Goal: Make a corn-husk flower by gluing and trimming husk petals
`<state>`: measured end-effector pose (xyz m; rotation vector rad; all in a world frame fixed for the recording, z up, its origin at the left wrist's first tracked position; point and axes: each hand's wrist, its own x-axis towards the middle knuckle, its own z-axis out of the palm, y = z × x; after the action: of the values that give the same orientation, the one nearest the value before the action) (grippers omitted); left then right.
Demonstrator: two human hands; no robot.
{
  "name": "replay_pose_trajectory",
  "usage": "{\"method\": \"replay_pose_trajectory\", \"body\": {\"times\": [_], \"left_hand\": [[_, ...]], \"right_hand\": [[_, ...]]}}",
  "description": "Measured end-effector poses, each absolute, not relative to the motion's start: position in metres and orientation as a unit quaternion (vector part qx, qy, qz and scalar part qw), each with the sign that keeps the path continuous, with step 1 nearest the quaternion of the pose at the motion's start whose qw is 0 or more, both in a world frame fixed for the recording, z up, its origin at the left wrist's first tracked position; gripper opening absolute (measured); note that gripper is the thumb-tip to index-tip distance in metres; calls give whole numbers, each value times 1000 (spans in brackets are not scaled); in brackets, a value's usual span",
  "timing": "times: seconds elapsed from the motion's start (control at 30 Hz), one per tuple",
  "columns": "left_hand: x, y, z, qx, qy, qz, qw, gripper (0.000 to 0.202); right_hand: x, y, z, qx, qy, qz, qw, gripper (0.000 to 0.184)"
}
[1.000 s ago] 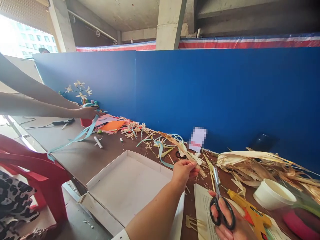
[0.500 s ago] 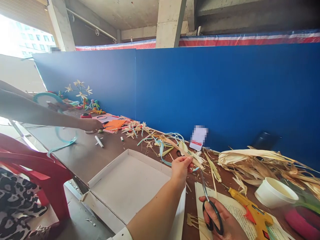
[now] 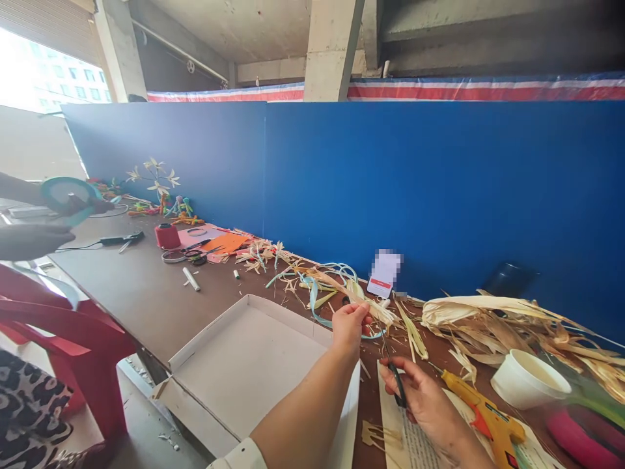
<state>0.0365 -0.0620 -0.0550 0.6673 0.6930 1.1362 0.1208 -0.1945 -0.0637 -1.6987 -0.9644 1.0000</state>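
Observation:
My left hand [image 3: 350, 324] pinches a long dried husk strip [image 3: 342, 286] above the brown table [image 3: 141, 293], beside the open white cardboard box [image 3: 254, 365]. My right hand [image 3: 420, 397] is closed on black-handled scissors [image 3: 393, 371], whose blades point up toward the strip near my left fingers. A printed sheet of paper [image 3: 415, 443] lies under my right hand, with a small cut husk piece [image 3: 378, 435] at its left edge.
A yellow glue gun [image 3: 483, 417], a white cup [image 3: 530, 387] and a heap of dried husks [image 3: 508, 319] lie to the right. A blue partition [image 3: 390, 182] backs the table. At far left another person's hands [image 3: 34, 238] hold a teal ribbon reel [image 3: 63, 195]; red chair [image 3: 73, 339] below.
My right hand brought the scissors left and up to the strip. The other person's arms drew back to the left with the teal ribbon, uncovering a red spool.

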Motion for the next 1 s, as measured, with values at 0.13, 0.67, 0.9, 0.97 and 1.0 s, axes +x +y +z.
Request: {"method": "replay_pose_trajectory", "body": {"times": [0.13, 0.67, 0.9, 0.97, 1.0], "left_hand": [[45, -55, -49, 298, 315, 519, 737, 39], [61, -48, -56, 338, 323, 492, 734, 35], [59, -48, -56, 340, 334, 492, 728, 38], [58, -49, -56, 337, 336, 492, 729, 38], [58, -49, -56, 335, 337, 493, 729, 38]], "right_hand": [[118, -177, -56, -681, -378, 371, 506, 47], [129, -168, -67, -659, -345, 356, 565, 46], [122, -171, -62, -655, -335, 359, 575, 46], [123, -171, -63, -656, -343, 363, 565, 47], [123, -171, -64, -659, -346, 363, 561, 48]]}}
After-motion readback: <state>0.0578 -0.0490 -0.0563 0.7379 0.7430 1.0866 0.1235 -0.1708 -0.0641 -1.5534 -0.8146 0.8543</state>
